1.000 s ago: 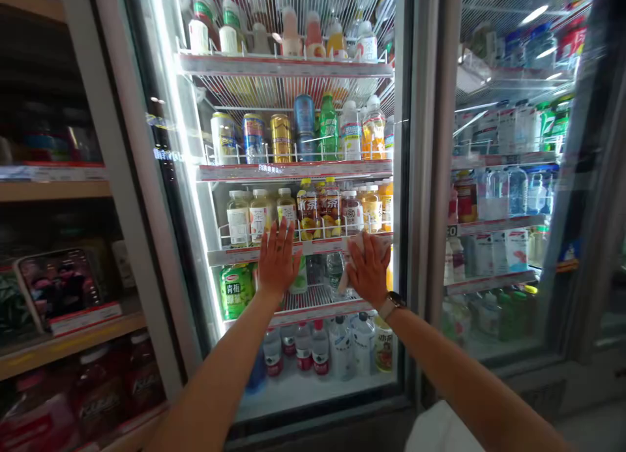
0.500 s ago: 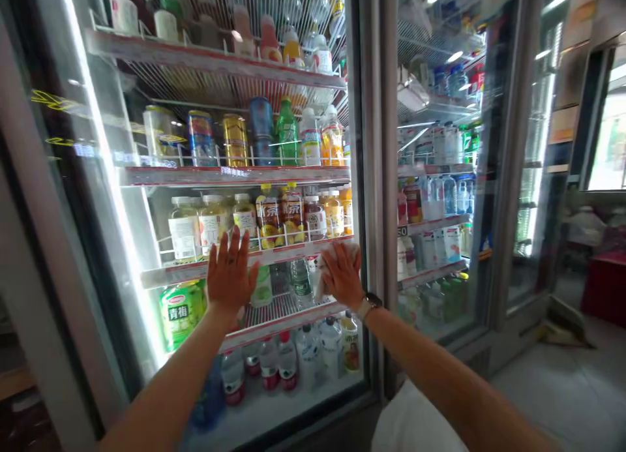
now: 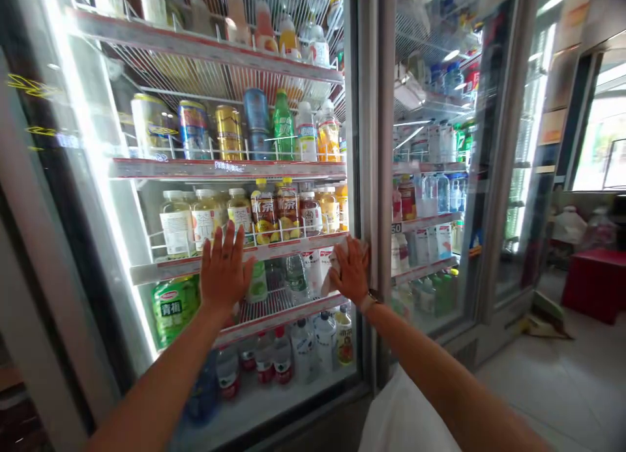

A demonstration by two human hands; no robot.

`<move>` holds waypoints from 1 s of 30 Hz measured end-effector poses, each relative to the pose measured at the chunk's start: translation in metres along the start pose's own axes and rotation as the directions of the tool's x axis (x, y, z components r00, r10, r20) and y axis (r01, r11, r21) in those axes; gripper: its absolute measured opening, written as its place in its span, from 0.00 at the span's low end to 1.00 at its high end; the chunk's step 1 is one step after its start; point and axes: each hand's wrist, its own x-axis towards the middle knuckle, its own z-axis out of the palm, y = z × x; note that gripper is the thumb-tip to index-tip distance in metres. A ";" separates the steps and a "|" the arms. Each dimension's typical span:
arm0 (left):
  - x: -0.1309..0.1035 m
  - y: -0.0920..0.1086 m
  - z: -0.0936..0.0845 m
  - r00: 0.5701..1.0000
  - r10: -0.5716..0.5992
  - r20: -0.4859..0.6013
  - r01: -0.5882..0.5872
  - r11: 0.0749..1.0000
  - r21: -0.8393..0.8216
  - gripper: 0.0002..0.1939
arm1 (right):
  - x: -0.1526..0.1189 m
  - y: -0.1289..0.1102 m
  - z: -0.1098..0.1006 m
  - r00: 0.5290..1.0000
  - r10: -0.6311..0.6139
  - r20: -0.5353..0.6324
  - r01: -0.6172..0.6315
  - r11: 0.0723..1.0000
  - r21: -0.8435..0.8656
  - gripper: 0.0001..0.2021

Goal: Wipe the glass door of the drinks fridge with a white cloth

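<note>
A glass door (image 3: pixel 313 364) of a lit drinks cooler stands before me. My left hand (image 3: pixel 225 272) lies flat against the glass, fingers spread, holding nothing, in front of the shelf with pale-labelled tea bottles (image 3: pixel 177 224). Near the door's right frame (image 3: pixel 382 178), my right hand (image 3: pixel 351 272) presses a crumpled white cloth (image 3: pixel 335 266) on the glass. Parts of the cloth show around its fingers, and the palm hides the rest. A watch is on the right wrist. Behind the glass are cans (image 3: pixel 229 134), bottles and a green package (image 3: pixel 175 308).
A second cooler door (image 3: pixel 440 308) with more bottles is to the right, with another beyond it. Farther right are a red box (image 3: pixel 594 286), a greenish object (image 3: pixel 548 315) on the tiled floor (image 3: pixel 533 387) and a window (image 3: pixel 604 139). White fabric (image 3: pixel 411 416) shows at the bottom.
My right hand and the cloth have shifted slightly right, closer to the door's frame. The left hand stays flat on the glass. The whole view has shifted slightly.
</note>
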 end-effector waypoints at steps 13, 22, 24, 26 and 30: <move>-0.001 0.001 0.000 1.000 -0.016 -0.014 0.016 1.000 0.015 0.38 | -0.106 -0.031 0.025 0.996 -0.029 0.084 0.027 0.999 0.026 0.33; -0.002 0.001 -0.001 0.999 -0.029 0.029 0.029 1.000 0.001 0.37 | 0.162 -0.107 -0.025 0.990 -0.065 -0.124 0.077 0.993 0.090 0.30; -0.003 0.002 -0.002 0.999 -0.024 0.028 0.024 1.000 0.012 0.37 | 0.174 -0.122 -0.025 0.985 -0.034 -0.167 0.051 0.994 0.100 0.30; -0.004 0.002 -0.003 0.999 -0.020 0.038 0.019 0.999 0.031 0.36 | 0.160 -0.133 -0.021 0.983 -0.030 -0.181 0.053 0.991 0.124 0.31; -0.005 0.001 -0.004 0.999 -0.016 0.051 0.013 0.999 0.044 0.36 | 0.073 -0.139 -0.003 0.987 -0.144 -0.077 0.153 0.980 0.128 0.30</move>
